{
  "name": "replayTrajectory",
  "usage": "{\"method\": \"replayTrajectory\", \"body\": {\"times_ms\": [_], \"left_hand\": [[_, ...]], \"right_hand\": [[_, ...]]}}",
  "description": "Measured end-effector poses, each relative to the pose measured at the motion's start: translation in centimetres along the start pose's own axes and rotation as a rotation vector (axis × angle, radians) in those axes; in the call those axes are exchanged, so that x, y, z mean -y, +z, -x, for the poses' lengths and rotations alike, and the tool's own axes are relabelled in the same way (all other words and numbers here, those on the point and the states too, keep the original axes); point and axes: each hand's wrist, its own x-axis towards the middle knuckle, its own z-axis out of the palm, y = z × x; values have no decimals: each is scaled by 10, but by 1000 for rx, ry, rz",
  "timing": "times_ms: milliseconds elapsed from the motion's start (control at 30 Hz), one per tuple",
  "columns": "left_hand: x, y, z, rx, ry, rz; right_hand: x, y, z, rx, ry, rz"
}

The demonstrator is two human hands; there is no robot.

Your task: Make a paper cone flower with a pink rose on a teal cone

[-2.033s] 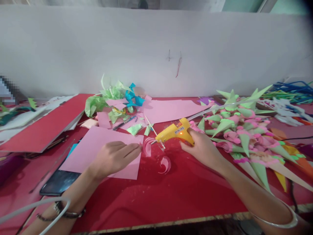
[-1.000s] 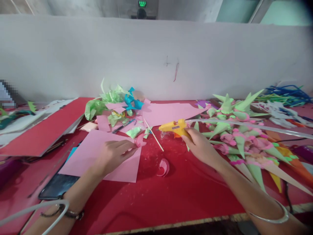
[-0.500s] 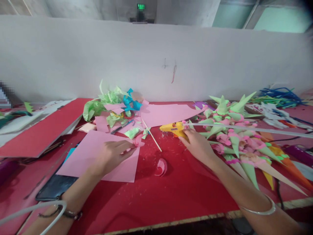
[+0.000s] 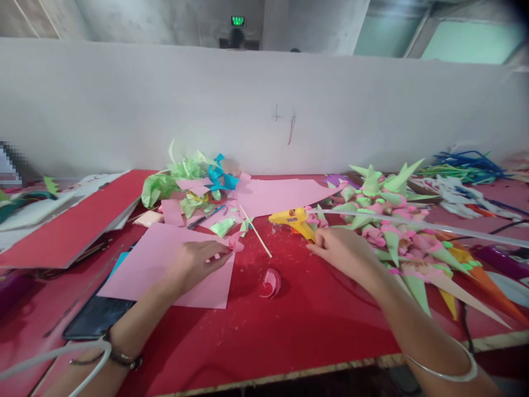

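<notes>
My left hand [image 4: 198, 264] hovers over a pink paper sheet [image 4: 165, 264]. Its fingertips are closed on a small curled pink paper petal [image 4: 235, 242]. To the right, my right hand [image 4: 341, 251] is just behind the handle of a yellow glue gun [image 4: 294, 221], with the thumb out and nothing visible in the fingers; the other fingers are partly hidden. A clear glue stick [image 4: 384, 219] runs from the back of the gun. Between the hands, a rolled pink paper piece [image 4: 271, 283] rests on the red tabletop [image 4: 314, 325].
A thin wooden stick [image 4: 256, 234] lies before the gun. Finished paper cones and pink roses [image 4: 392, 220] are heaped at right. Green tissue scraps [image 4: 165, 184] and pens [image 4: 206, 216] lie at back left, and a dark phone [image 4: 93, 317] beside my left wrist.
My right hand has slid back off the glue gun's handle, toward the right. The gun has stayed about where it was. My left hand still holds the pink petal, slightly turned.
</notes>
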Motion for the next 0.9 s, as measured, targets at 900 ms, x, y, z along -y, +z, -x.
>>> {"method": "replayTrajectory", "body": {"times_ms": [900], "left_hand": [[-24,5,-3,283,163,35]], "right_hand": [[38,30,10,300,-538,-703]]}}
